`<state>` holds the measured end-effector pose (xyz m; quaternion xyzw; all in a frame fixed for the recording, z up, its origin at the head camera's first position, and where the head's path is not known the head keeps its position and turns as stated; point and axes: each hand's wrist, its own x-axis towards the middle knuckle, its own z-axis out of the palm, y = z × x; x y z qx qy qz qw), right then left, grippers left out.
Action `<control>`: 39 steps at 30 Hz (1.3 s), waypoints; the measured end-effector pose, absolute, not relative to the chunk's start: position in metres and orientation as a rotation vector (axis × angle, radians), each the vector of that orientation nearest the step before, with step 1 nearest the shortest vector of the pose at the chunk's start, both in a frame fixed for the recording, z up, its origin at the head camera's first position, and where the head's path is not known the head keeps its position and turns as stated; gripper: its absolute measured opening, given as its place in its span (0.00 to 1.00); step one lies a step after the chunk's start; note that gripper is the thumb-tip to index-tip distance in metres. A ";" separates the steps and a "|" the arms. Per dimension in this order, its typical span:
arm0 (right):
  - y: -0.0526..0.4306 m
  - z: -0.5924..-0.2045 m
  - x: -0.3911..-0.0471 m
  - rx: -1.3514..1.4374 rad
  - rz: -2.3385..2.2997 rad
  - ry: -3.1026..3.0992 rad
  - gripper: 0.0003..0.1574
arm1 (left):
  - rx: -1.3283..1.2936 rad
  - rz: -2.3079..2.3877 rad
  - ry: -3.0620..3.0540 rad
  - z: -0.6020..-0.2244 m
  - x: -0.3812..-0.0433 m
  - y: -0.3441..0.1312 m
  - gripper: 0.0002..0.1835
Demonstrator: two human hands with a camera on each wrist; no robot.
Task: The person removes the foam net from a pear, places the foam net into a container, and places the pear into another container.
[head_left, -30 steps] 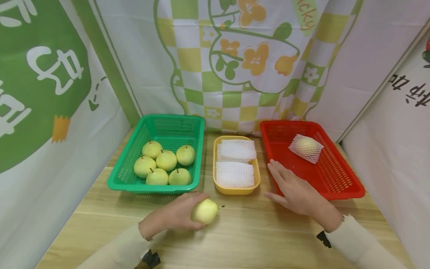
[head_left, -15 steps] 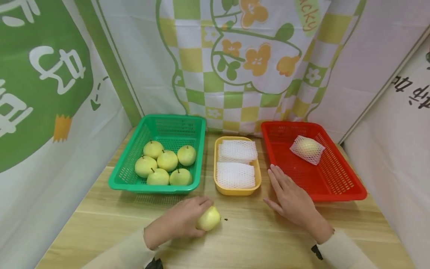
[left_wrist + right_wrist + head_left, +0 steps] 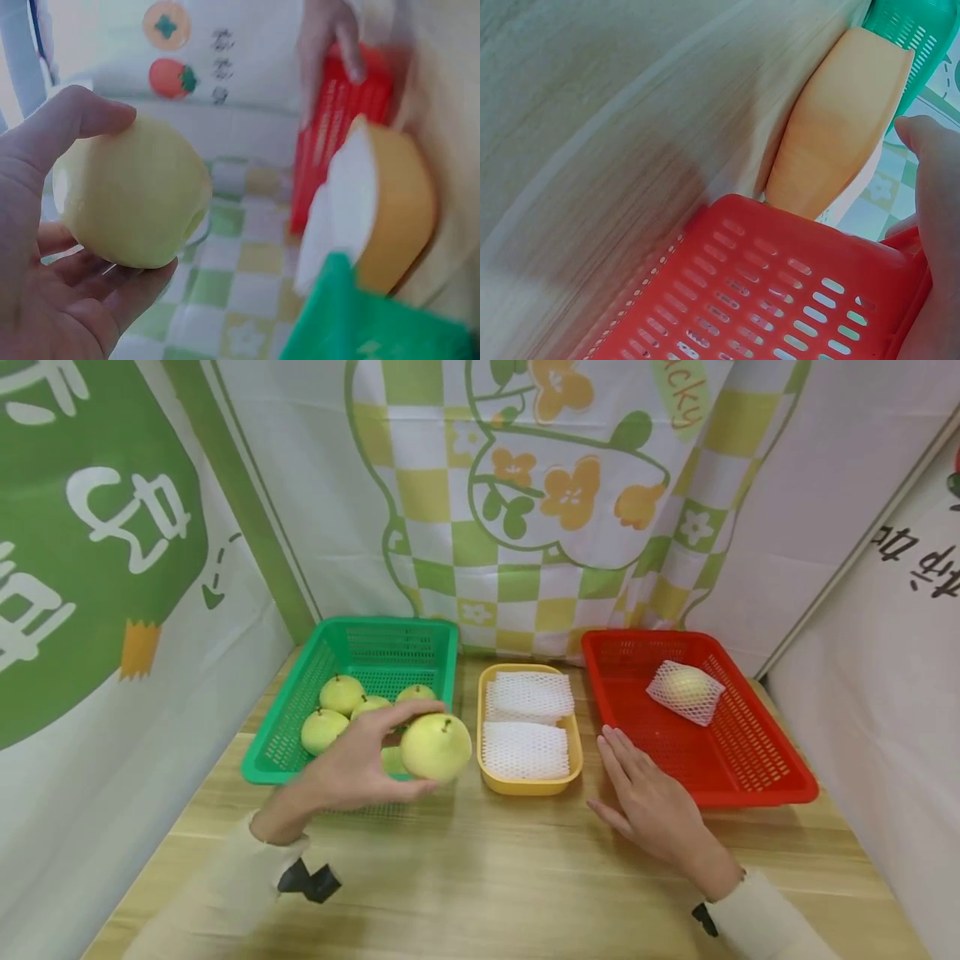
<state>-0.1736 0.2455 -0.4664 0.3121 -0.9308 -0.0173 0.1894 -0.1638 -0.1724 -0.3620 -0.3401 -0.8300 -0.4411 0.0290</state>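
My left hand [image 3: 352, 768] grips a yellow-green pear [image 3: 437, 747], thumb on one side and fingers on the other, as the left wrist view also shows. It is raised in front of the right front corner of the green basket [image 3: 258, 752], partly hiding the pears [image 3: 341, 693] lying there. My right hand [image 3: 656, 802] rests with straight fingers on the left front rim of the red basket [image 3: 750, 795]. Inside that basket lies one pear in a white foam net [image 3: 686, 687].
Between the baskets stands a yellow tub [image 3: 528, 788] holding two stacks of white foam nets [image 3: 525, 750]. Wooden tabletop [image 3: 525, 885] extends in front. A checked cloth [image 3: 510, 585] hangs behind, with fabric walls at both sides.
My left hand has lifted the pear from low over the table, up and leftward to the green basket's corner. The pear's stem has turned upward. My right hand has shifted slightly toward me.
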 end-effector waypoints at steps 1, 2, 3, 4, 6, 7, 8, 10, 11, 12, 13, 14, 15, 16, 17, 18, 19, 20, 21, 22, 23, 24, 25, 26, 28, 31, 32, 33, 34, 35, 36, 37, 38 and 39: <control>0.246 -0.466 -0.174 0.875 -0.052 -2.618 0.59 | -1.012 -1.337 -2.567 -0.355 -0.170 -0.177 0.44; 0.247 -0.467 -0.174 0.874 -0.052 -2.618 0.59 | -0.976 -1.308 -2.575 -0.349 -0.177 -0.182 0.43; 0.247 -0.467 -0.174 0.872 -0.054 -2.619 0.59 | -0.942 -1.281 -2.582 -0.344 -0.185 -0.187 0.43; 0.247 -0.467 -0.174 0.869 -0.055 -2.623 0.59 | -0.906 -1.251 -2.594 -0.339 -0.193 -0.192 0.42; 0.248 -0.467 -0.174 0.865 -0.058 -2.629 0.60 | -0.840 -1.156 -2.622 -0.333 -0.211 -0.201 0.39; 0.248 -0.467 -0.173 0.863 -0.059 -2.631 0.60 | -0.810 -1.113 -2.637 -0.332 -0.220 -0.205 0.37; 0.248 -0.467 -0.173 0.861 -0.060 -2.632 0.60 | -0.784 -1.070 -2.651 -0.331 -0.230 -0.209 0.36; 0.249 -0.468 -0.172 0.856 -0.060 -2.635 0.60 | -0.730 -0.979 -2.695 -0.330 -0.249 -0.215 0.35; 0.249 -0.469 -0.172 0.855 -0.059 -2.634 0.60 | -0.702 -0.936 -2.725 -0.331 -0.258 -0.218 0.35; 0.250 -0.469 -0.172 0.855 -0.061 -2.635 0.60 | -0.678 -0.896 -2.754 -0.332 -0.268 -0.222 0.35; 0.250 -0.469 -0.172 0.855 -0.058 -2.637 0.60 | -0.657 -0.856 -2.788 -0.334 -0.277 -0.225 0.36; 0.250 -0.470 -0.172 0.854 -0.056 -2.641 0.60 | -0.633 -0.818 -2.827 -0.336 -0.286 -0.228 0.36; 0.250 -0.470 -0.172 0.853 -0.056 -2.645 0.60 | -0.611 -0.788 -2.863 -0.337 -0.293 -0.232 0.37; 0.250 -0.470 -0.172 0.852 -0.059 -2.651 0.60 | -0.596 -0.754 -2.902 -0.340 -0.300 -0.235 0.37; 0.250 -0.470 -0.172 0.852 -0.059 -2.658 0.60 | -0.578 -0.722 -2.934 -0.343 -0.307 -0.237 0.37; 0.250 -0.469 -0.171 0.851 -0.061 -2.666 0.60 | -0.563 -0.685 -2.964 -0.346 -0.312 -0.239 0.38; 0.249 -0.469 -0.171 0.847 -0.062 -2.673 0.60 | -0.553 -0.660 -2.995 -0.349 -0.317 -0.240 0.38; 0.249 -0.469 -0.171 0.844 -0.066 -2.679 0.60 | -0.543 -0.638 -3.026 -0.353 -0.321 -0.240 0.38; 0.249 -0.469 -0.171 0.841 -0.071 -2.685 0.60 | -0.538 -0.611 -3.056 -0.356 -0.324 -0.240 0.39; 0.249 -0.469 -0.171 0.838 -0.071 -2.690 0.60 | -0.532 -0.584 -3.093 -0.359 -0.328 -0.240 0.39; 0.249 -0.469 -0.172 0.838 -0.071 -2.694 0.60 | -0.522 -0.569 -3.128 -0.362 -0.331 -0.240 0.39; 0.248 -0.468 -0.172 0.837 -0.074 -2.699 0.60 | -0.515 -0.559 -3.165 -0.365 -0.334 -0.239 0.40; 0.248 -0.468 -0.172 0.837 -0.075 -2.703 0.60 | -0.508 -0.550 -3.201 -0.367 -0.336 -0.239 0.40; 0.248 -0.468 -0.172 0.839 -0.078 -2.708 0.60 | -0.492 -0.537 -3.235 -0.369 -0.338 -0.238 0.40; 0.246 -0.467 -0.173 0.844 -0.074 -2.716 0.59 | -0.456 -0.524 -3.291 -0.373 -0.341 -0.238 0.41; 0.245 -0.466 -0.173 0.842 -0.069 -2.729 0.59 | -0.421 -0.508 -3.329 -0.377 -0.344 -0.237 0.42; 0.245 -0.466 -0.173 0.838 -0.070 -2.732 0.59 | -0.416 -0.505 -3.334 -0.379 -0.345 -0.237 0.42; 0.245 -0.465 -0.173 0.835 -0.069 -2.734 0.59 | -0.415 -0.501 -3.337 -0.380 -0.345 -0.236 0.42; 0.245 -0.465 -0.173 0.831 -0.070 -2.737 0.59 | -0.411 -0.496 -3.341 -0.380 -0.346 -0.235 0.42; 0.245 -0.465 -0.173 0.827 -0.070 -2.738 0.59 | -0.407 -0.495 -3.345 -0.381 -0.347 -0.235 0.42; 0.245 -0.465 -0.173 0.827 -0.072 -2.735 0.59 | -0.400 -0.490 -3.350 -0.381 -0.347 -0.234 0.42; 0.245 -0.465 -0.173 0.828 -0.074 -2.731 0.59 | -0.386 -0.485 -3.358 -0.381 -0.347 -0.233 0.42; 0.245 -0.465 -0.174 0.830 -0.074 -2.724 0.59 | -0.372 -0.479 -3.365 -0.381 -0.347 -0.233 0.42; 0.245 -0.465 -0.174 0.834 -0.071 -2.716 0.59 | -0.355 -0.474 -3.373 -0.382 -0.348 -0.233 0.41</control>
